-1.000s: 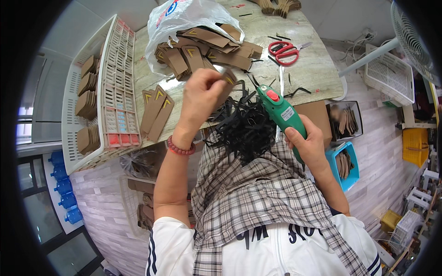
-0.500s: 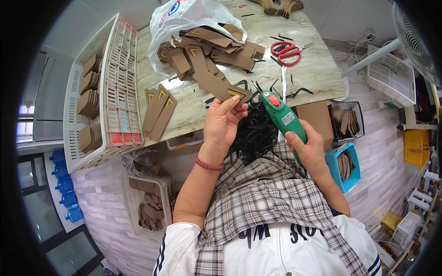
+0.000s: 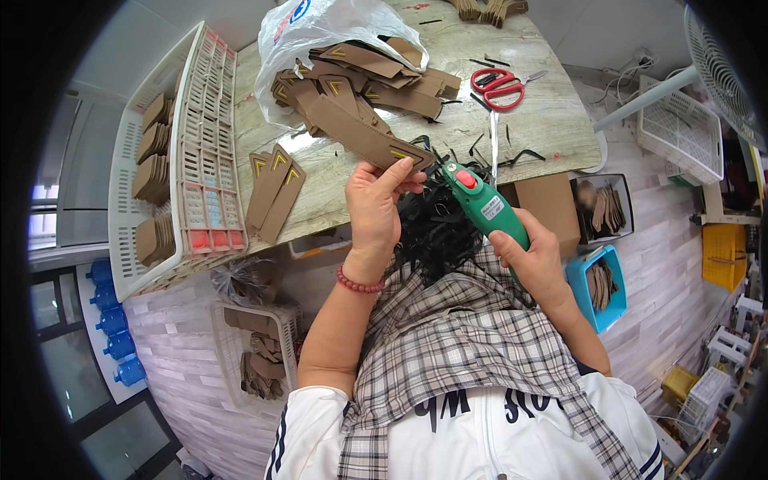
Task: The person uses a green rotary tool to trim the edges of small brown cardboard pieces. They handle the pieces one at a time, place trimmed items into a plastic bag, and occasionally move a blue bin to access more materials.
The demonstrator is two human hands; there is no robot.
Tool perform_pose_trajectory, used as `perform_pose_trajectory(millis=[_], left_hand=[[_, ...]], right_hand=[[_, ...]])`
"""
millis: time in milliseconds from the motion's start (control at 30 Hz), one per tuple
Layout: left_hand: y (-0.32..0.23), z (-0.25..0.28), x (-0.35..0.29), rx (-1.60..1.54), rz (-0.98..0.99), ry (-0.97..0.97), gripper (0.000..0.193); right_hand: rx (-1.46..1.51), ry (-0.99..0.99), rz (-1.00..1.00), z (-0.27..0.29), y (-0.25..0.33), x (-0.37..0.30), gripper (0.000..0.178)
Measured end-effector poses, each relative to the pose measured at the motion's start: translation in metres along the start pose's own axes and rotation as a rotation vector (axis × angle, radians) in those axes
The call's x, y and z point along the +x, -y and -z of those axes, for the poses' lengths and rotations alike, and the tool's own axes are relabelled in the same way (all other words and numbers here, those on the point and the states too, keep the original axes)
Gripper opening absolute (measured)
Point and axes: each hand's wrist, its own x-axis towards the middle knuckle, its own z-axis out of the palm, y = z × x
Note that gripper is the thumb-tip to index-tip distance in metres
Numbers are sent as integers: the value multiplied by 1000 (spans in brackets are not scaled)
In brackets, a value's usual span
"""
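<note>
My left hand pinches a brown stitched strip near its pointed end, beside a yellow chevron. The strip's other end reaches over the piled strips on the table. In my right hand is a pair of green electric scissors with a red button. Its head is right by the strip's tip; whether they touch I cannot tell. Below both, a heap of black trimmings lies on my checked apron. More brown strips spill from a white plastic bag.
Red-handled scissors and black scraps lie on the table. Three strips rest at its left, by a white crate of stacked strips. A blue bin and a cardboard box stand right; a fan is at far right.
My left hand and the strip have shifted slightly left. The electric scissors have moved a little left and down, and their head is now nearer the strip's tip.
</note>
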Motion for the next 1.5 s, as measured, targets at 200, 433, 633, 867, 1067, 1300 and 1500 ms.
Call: perform_pose_trajectory(millis=[200,433,633,867,1067,1300,1500], left_hand=[[-5,7,3,102,20,82,12],[-24,57,14,-53,-204,-248,12],[-25,106,51,-211,124,-428,21],[-17,62,158,1506,-547,-739,26],[1,58,157,1101,-554,-613,22],[-13,-3,63,-86,-205,-251,11],[-5,-20,33,-197,-134,-109,7]], right_hand=[[4,56,-35,3,3,3,44],[28,27,-21,-4,1,4,40],[35,21,-63,-5,-8,3,36],[7,21,-46,-8,-6,9,40],[10,2,-30,-8,-7,13,40],[40,-67,8,-11,0,23,39],[33,-70,40,-10,-1,20,40]])
